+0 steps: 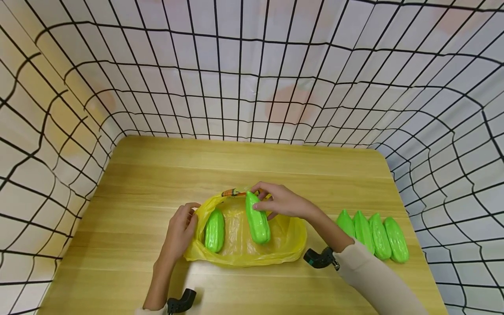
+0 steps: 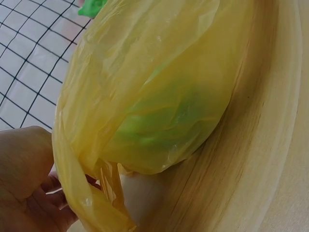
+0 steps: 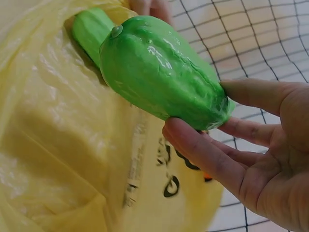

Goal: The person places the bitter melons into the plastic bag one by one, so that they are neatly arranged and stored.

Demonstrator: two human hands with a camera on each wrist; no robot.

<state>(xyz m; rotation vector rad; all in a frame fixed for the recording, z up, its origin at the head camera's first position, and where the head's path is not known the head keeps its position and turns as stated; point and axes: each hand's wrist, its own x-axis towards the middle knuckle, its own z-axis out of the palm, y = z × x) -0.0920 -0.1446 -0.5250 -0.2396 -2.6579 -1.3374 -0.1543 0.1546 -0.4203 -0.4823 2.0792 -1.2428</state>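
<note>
My right hand (image 1: 281,200) pinches a glossy green toy gourd (image 1: 257,221) near its narrow end, above the open mouth of a yellow plastic bag (image 1: 244,259). In the right wrist view, the gourd (image 3: 154,67) shows a blunt end with a small knob, pointing away from the fingers. Another green gourd (image 1: 214,230) lies inside the bag at its left; through the plastic it shows as a green blur in the left wrist view. My left hand (image 1: 180,229) grips the bag's left rim, its fingertips partly hidden by the plastic (image 2: 72,183).
Several more green gourds (image 1: 379,236) lie side by side on the wooden table (image 1: 157,166) at the right, partly behind the right forearm. A black wire grid (image 1: 252,78) backed by pale cloth borders the table at the back and sides.
</note>
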